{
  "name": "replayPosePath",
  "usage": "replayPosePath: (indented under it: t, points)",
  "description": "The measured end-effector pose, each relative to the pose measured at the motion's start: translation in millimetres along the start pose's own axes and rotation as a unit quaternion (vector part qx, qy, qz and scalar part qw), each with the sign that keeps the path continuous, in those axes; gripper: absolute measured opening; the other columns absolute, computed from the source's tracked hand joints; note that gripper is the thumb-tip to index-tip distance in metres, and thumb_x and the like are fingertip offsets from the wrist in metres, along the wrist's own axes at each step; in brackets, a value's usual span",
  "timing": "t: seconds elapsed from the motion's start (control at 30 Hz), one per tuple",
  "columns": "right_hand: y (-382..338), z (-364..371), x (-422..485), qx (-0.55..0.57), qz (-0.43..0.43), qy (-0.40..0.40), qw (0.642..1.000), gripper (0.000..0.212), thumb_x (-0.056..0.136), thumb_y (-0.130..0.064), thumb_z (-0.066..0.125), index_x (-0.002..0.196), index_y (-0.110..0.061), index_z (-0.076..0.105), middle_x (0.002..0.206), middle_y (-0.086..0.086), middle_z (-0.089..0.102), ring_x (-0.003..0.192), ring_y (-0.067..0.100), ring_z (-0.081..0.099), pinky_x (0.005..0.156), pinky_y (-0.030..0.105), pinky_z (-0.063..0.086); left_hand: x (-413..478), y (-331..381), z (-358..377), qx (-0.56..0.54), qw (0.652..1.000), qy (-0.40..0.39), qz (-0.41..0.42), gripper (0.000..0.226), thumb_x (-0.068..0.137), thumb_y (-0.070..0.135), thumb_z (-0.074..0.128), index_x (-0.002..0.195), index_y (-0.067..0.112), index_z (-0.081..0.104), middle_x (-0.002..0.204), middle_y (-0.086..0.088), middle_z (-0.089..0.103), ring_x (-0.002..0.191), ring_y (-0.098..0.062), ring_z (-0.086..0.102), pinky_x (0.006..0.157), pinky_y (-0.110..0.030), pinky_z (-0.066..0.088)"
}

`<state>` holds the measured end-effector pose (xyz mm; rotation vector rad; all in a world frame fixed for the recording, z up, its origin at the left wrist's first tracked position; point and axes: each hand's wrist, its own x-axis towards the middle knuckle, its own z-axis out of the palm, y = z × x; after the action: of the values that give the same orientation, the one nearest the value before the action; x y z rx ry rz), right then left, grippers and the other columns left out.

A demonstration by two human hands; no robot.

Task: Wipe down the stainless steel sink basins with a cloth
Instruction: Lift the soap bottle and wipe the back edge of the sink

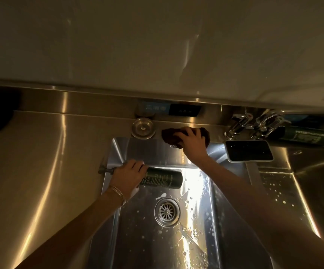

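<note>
So: two basins, two dark bottles, one cloth [168, 133]. Wide steel counter [31, 171] runs left of the middle basin [196, 239]. The left hand [125, 176] wraps its fingers round one bottle [163, 178], sideways over that basin; the right hand [193, 141] fingers clamp the cloth on the back rim, phone [249, 150] just beside, rightward.

head view looks steeply down, close over the sink basin [176, 239].

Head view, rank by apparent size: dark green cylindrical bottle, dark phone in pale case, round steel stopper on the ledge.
Dark phone in pale case and dark green cylindrical bottle look alike; the left hand hides part of the bottle, so unranked.
Round steel stopper: clearly smallest.
</note>
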<state>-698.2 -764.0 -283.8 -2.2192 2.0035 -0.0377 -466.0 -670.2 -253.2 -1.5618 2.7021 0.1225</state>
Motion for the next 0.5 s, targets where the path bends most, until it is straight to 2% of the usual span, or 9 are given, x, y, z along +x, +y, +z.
replayPosePath:
  t: [0.13,0.2,0.33,0.4,0.5]
  points:
    - [10.1,-21.2,36.2,0.025,0.074,-0.052,0.996,0.045,0.095,-0.014,0.051,0.136,-0.03,0.046,0.143,0.007,0.035,0.13,0.042,0.028,0.101,0.056,0.035,-2.1,0.9,-0.4,-0.011,1.0,0.016,-0.001,0.079,0.014,0.024,0.092,0.089,0.013,0.074,0.087,-0.006,0.071,0.069,-0.022,0.068,0.043,-0.032,0.055]
    - [4.5,-18.7,31.6,0.023,0.09,-0.045,0.995,0.045,0.095,-0.014,0.049,0.137,-0.029,0.045,0.144,0.008,0.034,0.129,0.043,0.028,0.1,0.057,0.036,-3.0,-2.5,-2.7,-0.016,0.999,0.03,0.002,0.079,0.015,0.021,0.093,0.09,0.01,0.073,0.088,-0.008,0.071,0.07,-0.023,0.068,0.046,-0.033,0.057]
    - [1.6,-4.6,-21.6,-0.01,0.058,-0.022,0.998,0.045,0.094,-0.016,0.05,0.136,-0.03,0.044,0.144,0.005,0.034,0.129,0.04,0.027,0.092,0.05,0.041,-0.4,-12.4,-13.0,0.004,0.998,0.052,0.02,0.077,0.016,0.016,0.094,0.09,0.007,0.073,0.088,-0.011,0.071,0.071,-0.026,0.069,0.051,-0.033,0.057]
    - [8.0,5.0,-50.5,-0.025,0.018,-0.052,0.998,0.054,0.089,-0.011,0.054,0.137,-0.032,0.042,0.143,0.001,0.034,0.128,0.037,0.03,0.091,0.049,0.041,3.3,-15.4,-24.9,0.015,0.998,0.064,0.025,0.075,0.018,0.014,0.093,0.09,0.007,0.073,0.087,-0.012,0.071,0.07,-0.027,0.069,0.053,-0.034,0.057]
    - [22.9,19.9,-100.4,0.028,0.071,-0.12,0.99,0.068,0.084,-0.009,0.06,0.141,-0.034,0.034,0.141,-0.002,0.037,0.124,0.029,0.039,0.098,0.045,0.041,6.2,-17.6,-44.4,0.053,0.995,0.071,0.048,0.071,0.023,0.011,0.092,0.091,0.007,0.074,0.088,-0.012,0.071,0.073,-0.027,0.069,0.057,-0.034,0.057]
